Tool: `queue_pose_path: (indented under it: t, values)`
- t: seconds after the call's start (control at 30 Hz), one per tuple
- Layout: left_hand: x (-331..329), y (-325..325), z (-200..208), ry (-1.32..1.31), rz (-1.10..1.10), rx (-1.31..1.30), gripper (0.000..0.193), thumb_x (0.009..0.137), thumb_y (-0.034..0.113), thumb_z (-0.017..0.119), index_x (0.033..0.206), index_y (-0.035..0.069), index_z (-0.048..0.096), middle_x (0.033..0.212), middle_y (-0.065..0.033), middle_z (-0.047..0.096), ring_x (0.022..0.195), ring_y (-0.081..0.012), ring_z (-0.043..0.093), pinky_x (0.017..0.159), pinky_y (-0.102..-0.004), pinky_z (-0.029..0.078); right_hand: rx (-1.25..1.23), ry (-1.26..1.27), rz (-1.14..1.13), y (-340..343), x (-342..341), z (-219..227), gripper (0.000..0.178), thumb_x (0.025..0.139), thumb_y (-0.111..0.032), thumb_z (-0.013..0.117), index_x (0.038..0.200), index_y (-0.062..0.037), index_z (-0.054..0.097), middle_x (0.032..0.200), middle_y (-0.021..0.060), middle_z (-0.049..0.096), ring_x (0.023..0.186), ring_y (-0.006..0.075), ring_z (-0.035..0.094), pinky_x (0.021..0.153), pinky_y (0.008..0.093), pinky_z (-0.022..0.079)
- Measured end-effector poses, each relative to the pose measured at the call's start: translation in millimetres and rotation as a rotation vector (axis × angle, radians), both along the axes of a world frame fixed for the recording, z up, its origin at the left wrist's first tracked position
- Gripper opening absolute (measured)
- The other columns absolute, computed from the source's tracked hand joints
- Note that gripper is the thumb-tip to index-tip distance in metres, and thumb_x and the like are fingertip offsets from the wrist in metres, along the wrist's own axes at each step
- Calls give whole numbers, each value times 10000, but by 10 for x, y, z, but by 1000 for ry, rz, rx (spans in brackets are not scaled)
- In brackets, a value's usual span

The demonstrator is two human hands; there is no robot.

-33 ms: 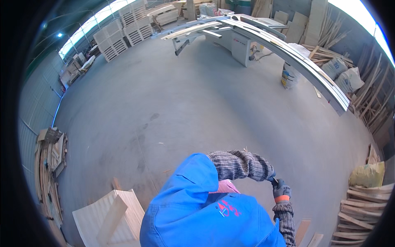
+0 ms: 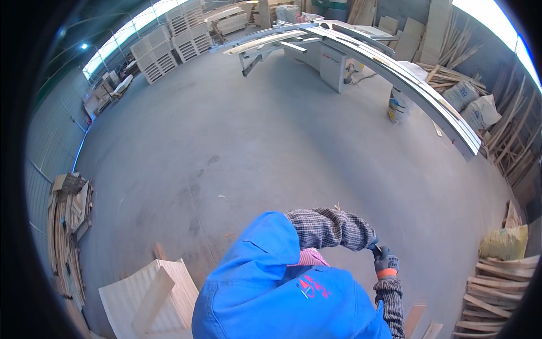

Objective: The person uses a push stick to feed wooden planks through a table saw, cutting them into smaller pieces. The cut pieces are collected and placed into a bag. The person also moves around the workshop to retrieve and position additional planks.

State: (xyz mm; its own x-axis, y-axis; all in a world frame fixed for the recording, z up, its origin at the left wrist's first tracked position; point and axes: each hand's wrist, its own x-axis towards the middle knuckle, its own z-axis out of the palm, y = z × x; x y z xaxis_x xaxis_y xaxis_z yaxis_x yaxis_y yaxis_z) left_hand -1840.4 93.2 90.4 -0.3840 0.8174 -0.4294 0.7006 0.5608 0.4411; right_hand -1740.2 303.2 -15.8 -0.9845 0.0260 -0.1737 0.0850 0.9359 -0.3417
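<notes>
My left arm, in a dark checked sleeve, bends across my front to the right. At its end, my left hand shows only as a dark gloved shape, closed and partly hidden by the cuff. Just below and touching it or almost so is my right hand, in a grey glove with an orange cuff, fingers curled. A thin pale piece shows between the two hands, too small to name. Both hands are held out to my right, above the grey floor. A blue garment covers much of the lower middle.
A pale wooden panel piece stands at the lower left. Stacked boards and a yellow sack lie at the right; wood scraps line the left wall. A long sliding-table saw stands ahead, with pallets behind to the left.
</notes>
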Motion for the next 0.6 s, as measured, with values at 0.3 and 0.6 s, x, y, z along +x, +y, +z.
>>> queue_pose_path:
  t: [0.3, 0.6]
  values:
    - [69, -89, -258, -66, 243, 67, 232, 889, 148, 606, 1067, 29, 697, 951, -179, 720, 909, -348, 702, 811, -452, 546, -30, -88, -113, -163, -172, -426, 325, 967, -439, 560, 1043, -151, 689, 952, 197, 717, 905, 415, 679, 769, 519, 527]
    - [-260, 356, -1143, -39, 370, 302, 400, 931, 385, 595, 1235, 125, 618, 1017, -151, 708, 945, -302, 694, 828, -428, 547, -554, -136, -648, -299, -525, -162, 593, 944, -619, 496, 1047, -89, 743, 779, 147, 715, 703, 292, 684, 684, 422, 525]
